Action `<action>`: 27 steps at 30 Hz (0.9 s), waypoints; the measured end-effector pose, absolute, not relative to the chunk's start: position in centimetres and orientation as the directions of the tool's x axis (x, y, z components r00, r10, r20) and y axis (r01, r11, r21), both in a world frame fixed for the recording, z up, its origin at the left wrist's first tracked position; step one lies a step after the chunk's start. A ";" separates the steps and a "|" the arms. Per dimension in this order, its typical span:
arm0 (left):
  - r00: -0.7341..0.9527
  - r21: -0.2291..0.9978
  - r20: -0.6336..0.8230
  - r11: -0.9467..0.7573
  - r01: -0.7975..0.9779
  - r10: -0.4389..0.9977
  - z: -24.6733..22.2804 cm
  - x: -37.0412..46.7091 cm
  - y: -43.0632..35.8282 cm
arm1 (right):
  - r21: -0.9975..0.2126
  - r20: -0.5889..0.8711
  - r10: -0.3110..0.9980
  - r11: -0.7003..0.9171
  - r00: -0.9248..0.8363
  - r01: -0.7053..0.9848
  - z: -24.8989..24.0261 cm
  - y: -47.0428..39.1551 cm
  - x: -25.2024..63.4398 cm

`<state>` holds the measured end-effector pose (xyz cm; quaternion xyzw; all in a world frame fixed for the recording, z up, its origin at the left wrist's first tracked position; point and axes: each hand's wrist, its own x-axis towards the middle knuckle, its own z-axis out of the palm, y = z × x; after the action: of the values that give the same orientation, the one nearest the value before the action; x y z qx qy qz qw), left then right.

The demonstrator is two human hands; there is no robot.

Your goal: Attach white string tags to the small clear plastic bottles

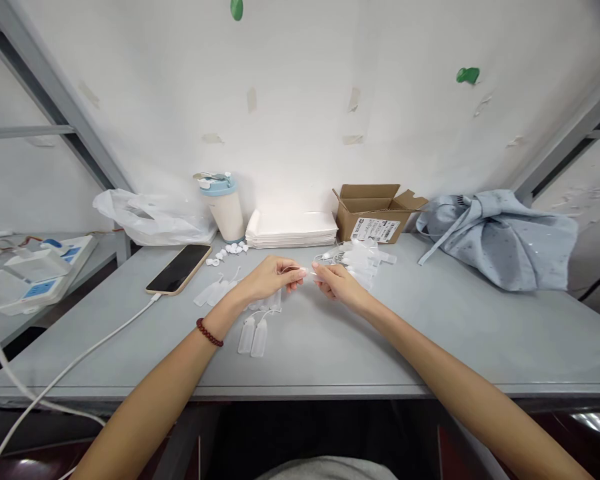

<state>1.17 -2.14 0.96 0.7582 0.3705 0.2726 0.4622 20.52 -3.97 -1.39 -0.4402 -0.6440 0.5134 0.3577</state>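
Note:
Above the middle of the table, my left hand (275,277) pinches a small white piece (303,271) with a thin white cord looping over the fingers. My right hand (337,283) is closed close beside it, thumb and finger pressed together; a thin whitish tip shows there, too small to name. Below my left hand lie two translucent plastic tubes (253,337) with cords at their tops. More such tubes (213,291) rest left of that hand, others partly hidden under it. Beyond my right hand is a loose pile of translucent tubes (363,259).
Several small white caps (227,252) lie before a blue-lidded cup (225,210). A charging phone (179,269) is at left, near a white plastic bag (155,217). Along the wall stand stacked white envelopes (293,229), an open cardboard box (375,217) and a grey-blue cloth bag (505,240).

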 end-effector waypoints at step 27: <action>0.465 0.959 -0.018 -0.116 0.259 0.885 0.7 1.5 -2.1 | -0.670 0.475 0.832 0.553 -0.286 0.495 -1.7 -4.0 20.3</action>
<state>1.55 -2.11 0.71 0.6827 0.4188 0.3034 0.5162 20.31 -3.97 -1.67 -0.4277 -0.7761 0.2018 0.4172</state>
